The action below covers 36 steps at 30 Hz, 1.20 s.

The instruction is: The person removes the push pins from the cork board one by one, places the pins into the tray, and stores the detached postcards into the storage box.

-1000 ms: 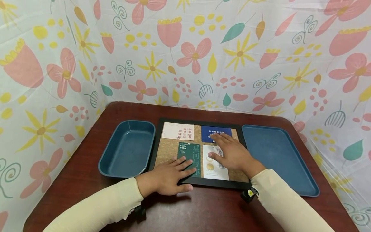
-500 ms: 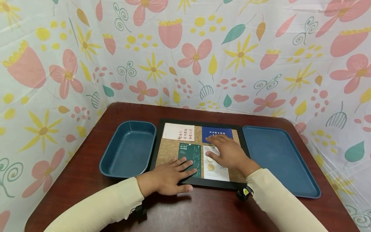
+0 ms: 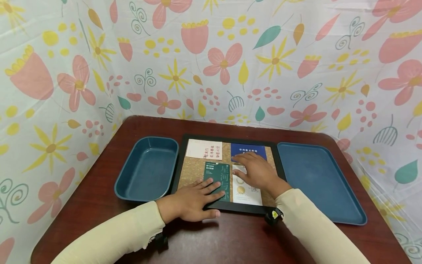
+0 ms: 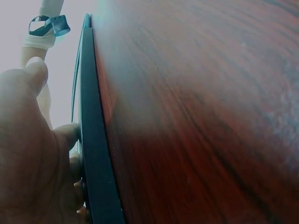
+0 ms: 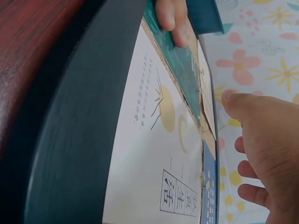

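A black-framed cork board (image 3: 189, 172) lies on the table with several cards on it. My left hand (image 3: 194, 201) rests with spread fingers over the lower part of the green card (image 3: 216, 171) and the board's front edge. In the left wrist view, its fingers reach over the black frame (image 4: 96, 126). My right hand (image 3: 258, 170) is held above the white card (image 3: 247, 197), its fingertips overlapping the blue card (image 3: 254, 149). Nothing shows between its relaxed fingers (image 5: 250, 168) in the right wrist view. A pale card (image 3: 202, 148) with red characters sits at the back left. A small pin (image 3: 217, 163) marks the green card's top.
To the board's left stands a deep blue bin (image 3: 145, 172). A shallow blue tray (image 3: 316, 179) lies on the right, close beside the frame. Flowered cloth (image 3: 224, 66) hangs behind the dark red wooden table (image 3: 211, 242) and along its sides.
My right hand has shifted a little left over the white card, moving off the blue card's lower part. My left hand stays where it was.
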Motion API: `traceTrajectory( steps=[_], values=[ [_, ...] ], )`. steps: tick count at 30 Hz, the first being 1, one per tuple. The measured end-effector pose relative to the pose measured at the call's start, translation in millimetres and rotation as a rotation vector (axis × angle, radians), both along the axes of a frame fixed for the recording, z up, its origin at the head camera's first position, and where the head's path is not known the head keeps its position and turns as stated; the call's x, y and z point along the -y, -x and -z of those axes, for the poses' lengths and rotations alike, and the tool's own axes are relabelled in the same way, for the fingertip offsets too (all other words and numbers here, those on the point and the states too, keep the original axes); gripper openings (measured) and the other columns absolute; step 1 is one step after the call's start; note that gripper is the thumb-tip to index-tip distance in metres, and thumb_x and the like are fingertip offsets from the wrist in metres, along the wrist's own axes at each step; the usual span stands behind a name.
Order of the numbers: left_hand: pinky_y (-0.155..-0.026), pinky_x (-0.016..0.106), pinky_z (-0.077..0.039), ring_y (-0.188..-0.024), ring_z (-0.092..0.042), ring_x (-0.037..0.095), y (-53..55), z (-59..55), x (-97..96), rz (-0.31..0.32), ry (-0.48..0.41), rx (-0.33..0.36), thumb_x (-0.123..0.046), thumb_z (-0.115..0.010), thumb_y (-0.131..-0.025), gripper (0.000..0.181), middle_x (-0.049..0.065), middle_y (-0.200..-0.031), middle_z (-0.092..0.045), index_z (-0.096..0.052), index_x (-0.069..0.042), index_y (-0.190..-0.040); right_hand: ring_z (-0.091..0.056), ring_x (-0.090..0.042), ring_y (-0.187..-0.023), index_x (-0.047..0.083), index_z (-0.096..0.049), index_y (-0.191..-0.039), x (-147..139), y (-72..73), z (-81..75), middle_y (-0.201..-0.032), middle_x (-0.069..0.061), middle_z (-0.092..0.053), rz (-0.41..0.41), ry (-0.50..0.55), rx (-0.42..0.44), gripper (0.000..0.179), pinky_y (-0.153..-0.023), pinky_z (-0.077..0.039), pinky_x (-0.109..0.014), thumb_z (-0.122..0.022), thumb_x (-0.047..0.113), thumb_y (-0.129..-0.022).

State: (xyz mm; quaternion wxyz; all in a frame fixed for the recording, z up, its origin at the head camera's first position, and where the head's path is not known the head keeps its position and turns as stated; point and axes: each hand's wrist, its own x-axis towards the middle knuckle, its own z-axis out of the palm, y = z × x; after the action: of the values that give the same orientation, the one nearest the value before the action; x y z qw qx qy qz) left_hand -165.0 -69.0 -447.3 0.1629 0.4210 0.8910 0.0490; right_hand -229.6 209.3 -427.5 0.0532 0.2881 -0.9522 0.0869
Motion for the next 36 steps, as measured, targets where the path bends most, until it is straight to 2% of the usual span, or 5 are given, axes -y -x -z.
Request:
traceTrajectory(
  steps=[7,14,21,28,36],
  values=[
    [-0.125,0.046,-0.01,-0.156,0.001,0.02,-0.4,-0.8,-0.3,0.003,0.004,0.005,-0.078,-0.012,-0.098,0.08,-0.005,-0.171,-0.005,-0.017,-0.035,-0.165,-0.046,-0.037,-0.14,0.013,-0.061,-0.144,4.8,4.2,1.5,-0.146,-0.01,-0.057,0.009,0.019,0.033,0.054,-0.116,-0.03,-0.06,-0.068,0.042,-0.1],
    [-0.125,0.046,-0.01,-0.156,0.001,0.02,-1.8,-0.9,0.1,0.002,0.005,-0.002,-0.078,-0.012,-0.098,0.079,-0.005,-0.171,-0.006,-0.017,-0.035,-0.165,-0.047,-0.036,-0.139,0.013,-0.061,-0.143,11.2,7.4,3.3,-0.144,-0.009,-0.059,0.021,0.021,0.046,0.054,-0.113,-0.033,-0.062,-0.066,0.044,-0.1],
    [-0.125,0.047,-0.009,-0.156,0.001,0.02,-1.9,1.6,1.0,-0.001,-0.005,-0.002,-0.078,-0.012,-0.098,0.08,-0.005,-0.171,-0.005,-0.017,-0.035,-0.165,-0.053,-0.03,-0.133,0.013,-0.065,-0.139,15.9,8.3,6.7,-0.138,-0.005,-0.064,-0.004,0.041,0.029,0.05,-0.109,-0.041,-0.056,-0.068,0.043,-0.099],
    [-0.125,0.046,-0.009,-0.156,0.002,0.02,-0.9,0.7,1.4,0.0,0.005,-0.003,-0.079,-0.011,-0.097,0.081,-0.004,-0.171,-0.005,-0.017,-0.035,-0.165,-0.053,-0.028,-0.132,0.014,-0.065,-0.139,20.2,12.9,12.1,-0.138,-0.005,-0.063,-0.019,0.032,0.023,0.048,-0.11,-0.041,-0.053,-0.066,0.044,-0.1],
    [-0.125,0.046,-0.009,-0.156,0.003,0.019,0.5,4.7,0.9,0.0,0.001,-0.014,-0.08,-0.011,-0.097,0.081,-0.005,-0.171,-0.004,-0.017,-0.036,-0.164,-0.056,-0.028,-0.129,0.015,-0.067,-0.137,26.1,14.0,15.3,-0.136,-0.005,-0.065,-0.04,0.027,0.02,0.046,-0.108,-0.043,-0.053,-0.067,0.041,-0.1]
  ],
)
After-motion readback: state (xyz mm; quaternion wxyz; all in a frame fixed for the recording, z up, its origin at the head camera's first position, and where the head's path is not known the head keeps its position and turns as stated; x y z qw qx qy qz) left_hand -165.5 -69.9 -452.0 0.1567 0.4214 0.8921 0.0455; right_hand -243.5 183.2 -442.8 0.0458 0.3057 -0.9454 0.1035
